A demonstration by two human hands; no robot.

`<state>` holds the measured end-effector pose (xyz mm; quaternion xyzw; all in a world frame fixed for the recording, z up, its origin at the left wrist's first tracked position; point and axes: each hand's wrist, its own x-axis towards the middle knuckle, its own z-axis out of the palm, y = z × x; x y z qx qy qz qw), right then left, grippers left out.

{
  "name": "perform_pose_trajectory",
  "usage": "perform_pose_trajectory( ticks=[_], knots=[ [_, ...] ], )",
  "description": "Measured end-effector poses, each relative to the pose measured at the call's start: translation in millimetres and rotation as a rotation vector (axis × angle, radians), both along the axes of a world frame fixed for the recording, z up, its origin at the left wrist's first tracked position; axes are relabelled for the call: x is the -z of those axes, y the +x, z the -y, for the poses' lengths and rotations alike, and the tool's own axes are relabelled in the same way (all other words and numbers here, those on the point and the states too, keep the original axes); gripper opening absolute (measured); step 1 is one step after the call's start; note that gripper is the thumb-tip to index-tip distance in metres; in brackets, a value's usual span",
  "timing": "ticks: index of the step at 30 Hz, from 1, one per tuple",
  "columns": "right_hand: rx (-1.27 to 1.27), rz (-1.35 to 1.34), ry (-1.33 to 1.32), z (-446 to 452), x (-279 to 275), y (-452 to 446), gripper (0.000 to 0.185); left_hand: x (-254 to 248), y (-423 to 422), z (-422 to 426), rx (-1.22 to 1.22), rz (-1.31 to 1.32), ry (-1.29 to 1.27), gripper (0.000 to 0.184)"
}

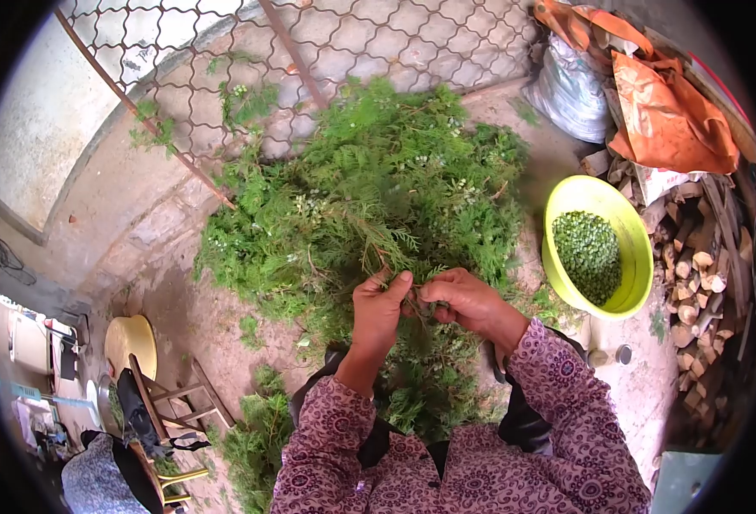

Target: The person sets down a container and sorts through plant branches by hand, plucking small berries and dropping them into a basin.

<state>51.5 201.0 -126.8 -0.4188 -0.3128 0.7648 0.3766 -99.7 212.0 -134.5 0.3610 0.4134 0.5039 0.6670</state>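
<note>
My left hand (380,310) pinches a green conifer sprig (374,236) between thumb and fingers, in front of my body. Close beside it on the right, my right hand (464,298) is closed on the same sprig, thumb against the fingers. Small stems show between the two hands; their details are blurred. Beyond my hands spreads a large heap of feathery green branches (352,154) with pale berries among them. More greenery (425,377) lies below my hands, between my knees.
A yellow-green basin (641,257) holding green berries (585,253) stands at right, near stacked firewood (695,300) and orange sacks (665,111). Wire mesh (224,68) runs behind the heap. At left are a round yellowish object (130,343), a wooden stool (177,398) and patterned cloth (100,475).
</note>
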Motion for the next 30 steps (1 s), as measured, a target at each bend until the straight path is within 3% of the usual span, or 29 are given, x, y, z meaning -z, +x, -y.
perform_pose_trajectory(
  ticks=[4,6,8,10,15,23,28,30],
  knots=[
    [0.014,0.026,0.004,6.8,-9.8,-2.2,0.013,1.7,0.1,-0.1,-0.067,-0.021,-0.003,0.01],
    [-0.264,0.02,0.147,17.2,-15.3,6.0,0.015,1.4,-21.0,-15.8,-0.15,0.012,-0.02,0.011],
    [-0.344,-0.137,0.169,19.4,-7.9,12.7,0.018,0.9,-31.5,-20.4,-0.234,0.041,-0.033,0.011],
    [-0.074,-0.275,0.019,22.3,-11.0,15.5,0.026,-0.4,-31.6,-17.3,-0.173,0.134,-0.097,0.012],
    [0.032,-0.296,0.016,10.6,-14.4,15.9,0.016,1.7,-26.7,-15.6,-0.05,0.26,-0.206,0.015],
    [0.141,-0.202,-0.017,3.4,15.1,8.2,0.021,9.9,-26.7,-21.9,0.065,0.494,-0.275,0.015],
    [0.215,-0.114,0.053,-0.2,17.3,-1.1,0.021,4.2,-23.5,-17.2,0.081,0.422,-0.279,0.016],
    [0.134,-0.097,0.113,2.0,13.9,-7.5,0.026,5.5,-22.9,-15.8,0.085,0.388,-0.278,0.016]
  ],
)
